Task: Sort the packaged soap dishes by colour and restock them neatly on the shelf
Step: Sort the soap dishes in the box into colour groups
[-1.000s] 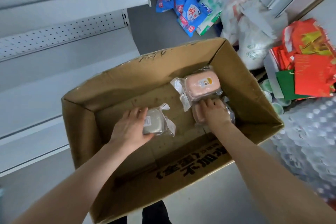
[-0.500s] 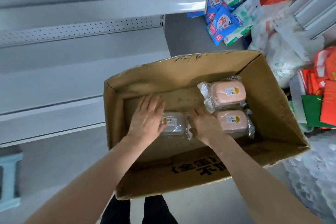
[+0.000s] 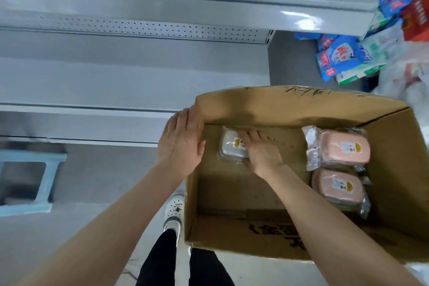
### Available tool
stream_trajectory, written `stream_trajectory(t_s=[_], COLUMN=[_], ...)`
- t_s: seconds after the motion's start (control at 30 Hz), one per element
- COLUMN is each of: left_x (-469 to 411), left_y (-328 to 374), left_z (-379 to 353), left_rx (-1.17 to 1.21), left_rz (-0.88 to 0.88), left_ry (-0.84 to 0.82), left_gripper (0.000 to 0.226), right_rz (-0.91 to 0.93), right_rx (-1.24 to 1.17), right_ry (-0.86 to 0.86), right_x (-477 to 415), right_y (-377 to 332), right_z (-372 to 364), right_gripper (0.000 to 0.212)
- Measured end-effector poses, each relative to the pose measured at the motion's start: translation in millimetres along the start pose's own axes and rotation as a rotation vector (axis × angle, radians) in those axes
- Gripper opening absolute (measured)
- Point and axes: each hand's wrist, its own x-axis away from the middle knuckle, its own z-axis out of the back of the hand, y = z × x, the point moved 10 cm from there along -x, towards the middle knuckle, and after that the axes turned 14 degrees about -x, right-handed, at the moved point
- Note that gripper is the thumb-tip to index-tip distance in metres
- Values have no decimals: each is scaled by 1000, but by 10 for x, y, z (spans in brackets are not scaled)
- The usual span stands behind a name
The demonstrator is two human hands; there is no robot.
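An open cardboard box (image 3: 267, 100) stands on the floor in front of the grey shelf (image 3: 116, 81). A grey-white packaged soap dish (image 3: 229, 146) lies in its far left corner, and my right hand (image 3: 261, 152) grips it, fingers over the top and thumb at the near side. Two pink packaged soap dishes sit at the box's right, one farther away (image 3: 343, 150) and one nearer (image 3: 336, 187). My left hand (image 3: 181, 144) rests flat against the box's left wall at the far corner and holds nothing.
The shelf boards to the left are bare. A light blue stool (image 3: 46, 181) stands on the floor at the left. Blue and green bags (image 3: 341, 58) are piled behind the box at the right. My white shoe (image 3: 174, 211) is beside the box's left wall.
The view swung left. My left hand let go of the grey dish and went to the box's left wall. My right hand left the pink dish and took the grey one.
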Motion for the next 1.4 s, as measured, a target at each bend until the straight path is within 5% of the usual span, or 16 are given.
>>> stream_trajectory(t_s=[0.33,0.73,1.03,1.4], left_x=[14,300,1194,2865], left_y=[6,-521,-2225,-5156], left_z=[6,407,864,764], left_rx=[44,67,52,-10], left_rz=[-10,-203,-162,279], left_ry=[17,72,295,303], left_gripper=[84,60,47,47], right_rz=[50,274,522,934], right_rx=[30,173,213,156], right_ry=[-28,202,302,347], right_x=[-271,675,672,508], right_y=[-204,-1115,-3184,-6408], right_z=[-114,1188,1259,830], right_gripper=[79,62,62,58])
